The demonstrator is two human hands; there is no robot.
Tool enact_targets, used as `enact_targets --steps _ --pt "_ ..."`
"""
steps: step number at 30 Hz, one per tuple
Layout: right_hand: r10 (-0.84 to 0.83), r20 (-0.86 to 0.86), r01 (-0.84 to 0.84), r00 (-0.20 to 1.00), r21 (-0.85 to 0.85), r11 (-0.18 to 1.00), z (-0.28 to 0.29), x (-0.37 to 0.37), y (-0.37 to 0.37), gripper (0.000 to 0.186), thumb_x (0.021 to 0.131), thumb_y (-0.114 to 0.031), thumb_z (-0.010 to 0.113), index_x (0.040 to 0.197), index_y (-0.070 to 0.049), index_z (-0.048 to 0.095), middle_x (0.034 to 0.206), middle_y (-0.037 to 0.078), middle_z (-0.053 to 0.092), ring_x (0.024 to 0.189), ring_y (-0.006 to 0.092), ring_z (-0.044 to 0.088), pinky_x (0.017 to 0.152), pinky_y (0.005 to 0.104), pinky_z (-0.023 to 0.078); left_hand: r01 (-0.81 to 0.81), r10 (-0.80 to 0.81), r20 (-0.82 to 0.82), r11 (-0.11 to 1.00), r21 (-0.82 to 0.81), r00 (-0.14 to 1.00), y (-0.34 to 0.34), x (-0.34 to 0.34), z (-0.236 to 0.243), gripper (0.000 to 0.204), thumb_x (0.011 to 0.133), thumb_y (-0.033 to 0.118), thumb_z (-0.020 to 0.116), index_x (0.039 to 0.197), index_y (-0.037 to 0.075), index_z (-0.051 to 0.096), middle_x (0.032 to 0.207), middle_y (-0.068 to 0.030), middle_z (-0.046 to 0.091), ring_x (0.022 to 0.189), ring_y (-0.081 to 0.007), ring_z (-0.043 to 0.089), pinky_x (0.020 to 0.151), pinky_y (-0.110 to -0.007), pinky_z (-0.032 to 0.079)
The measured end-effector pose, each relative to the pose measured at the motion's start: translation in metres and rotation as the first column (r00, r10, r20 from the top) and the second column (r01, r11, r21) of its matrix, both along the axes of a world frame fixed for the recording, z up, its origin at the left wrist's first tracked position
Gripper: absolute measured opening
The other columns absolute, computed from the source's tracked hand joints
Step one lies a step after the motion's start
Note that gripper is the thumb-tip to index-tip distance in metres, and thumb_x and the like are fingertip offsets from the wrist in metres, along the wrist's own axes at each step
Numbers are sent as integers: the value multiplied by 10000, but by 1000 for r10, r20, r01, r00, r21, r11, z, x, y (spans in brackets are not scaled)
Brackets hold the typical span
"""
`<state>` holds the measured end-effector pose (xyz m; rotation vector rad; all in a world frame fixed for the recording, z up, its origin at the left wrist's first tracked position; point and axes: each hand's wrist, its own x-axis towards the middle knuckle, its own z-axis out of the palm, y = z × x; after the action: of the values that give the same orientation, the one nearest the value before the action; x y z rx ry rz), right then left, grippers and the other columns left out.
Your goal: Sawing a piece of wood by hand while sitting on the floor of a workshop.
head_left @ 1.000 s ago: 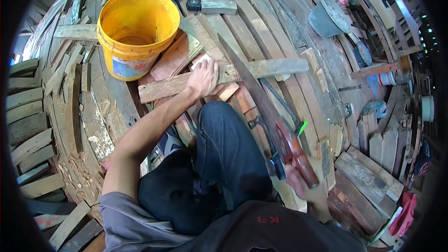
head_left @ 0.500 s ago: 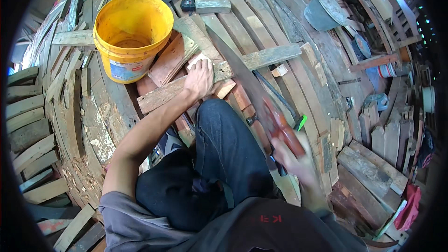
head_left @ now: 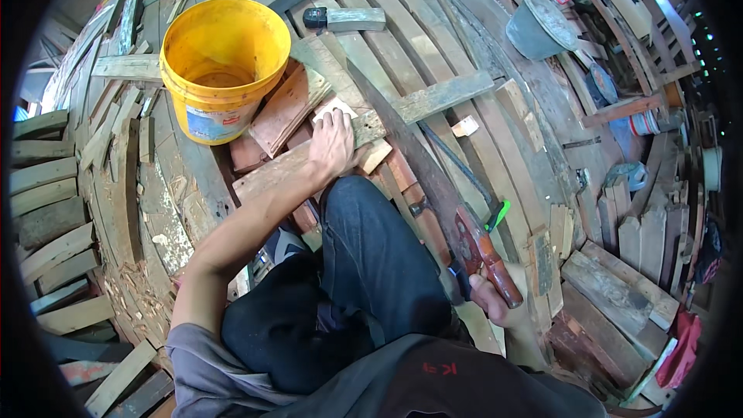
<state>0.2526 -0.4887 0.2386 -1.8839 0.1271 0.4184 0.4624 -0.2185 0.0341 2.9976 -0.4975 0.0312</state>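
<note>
My left hand (head_left: 331, 143) presses flat on a long weathered plank (head_left: 433, 98) that lies across the curved boards, with my knee in dark trousers just below it. My right hand (head_left: 491, 290) grips the red-brown wooden handle of a hand saw (head_left: 418, 159). The long dark blade runs up and to the left and meets the plank just right of my left hand. A small pale offcut (head_left: 465, 126) lies right of the blade.
A yellow bucket (head_left: 220, 62) stands at the upper left beside reddish boards (head_left: 286, 108). A mallet (head_left: 344, 18) lies behind it, a grey basin (head_left: 538, 27) at the upper right. Wood scraps and stacked planks (head_left: 46, 209) surround me; a green-handled tool (head_left: 497, 214) lies near the saw.
My right hand and the saw handle have drawn back toward me and lower, pulling the blade along the plank. The left hand stays pressed on the plank.
</note>
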Motion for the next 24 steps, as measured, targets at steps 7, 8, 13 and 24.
enact_targets --steps 7,8,13,24 --pt "-63 31 60 998 66 996 -20 2 -14 225 818 -2 619 647 -36 476 552 -15 440 501 60 390 460 254 322 -28 -1 -504 998 -49 864 21 13 40 1099 737 770 502 1264 -182 348 1263 -348 431 1107 -443 527 924 -475 453" --pt "-78 29 76 997 78 994 -24 1 -16 225 817 -9 629 650 -36 480 550 -17 439 499 62 390 459 253 321 -33 8 -496 999 -42 868 28 16 37 1099 737 770 502 1264 -182 348 1263 -348 431 1107 -443 527 924 -475 453" --pt "-85 15 84 996 93 992 -30 0 -26 221 813 -41 649 658 -31 492 545 -5 441 496 68 395 463 264 332 -244 122 -631 963 -111 766 43 21 30 1118 642 829 547 1113 -183 478 995 -339 605 952 -401 627 813 -435 508" --pt "33 133 -61 991 209 976 -27 -10 -84 213 811 -10 624 658 -16 476 585 29 469 523 107 436 484 278 348 -155 184 -295 981 119 937 0 -9 60 1047 638 847 531 1076 -104 529 863 -236 651 788 -342 679 671 -396 556"
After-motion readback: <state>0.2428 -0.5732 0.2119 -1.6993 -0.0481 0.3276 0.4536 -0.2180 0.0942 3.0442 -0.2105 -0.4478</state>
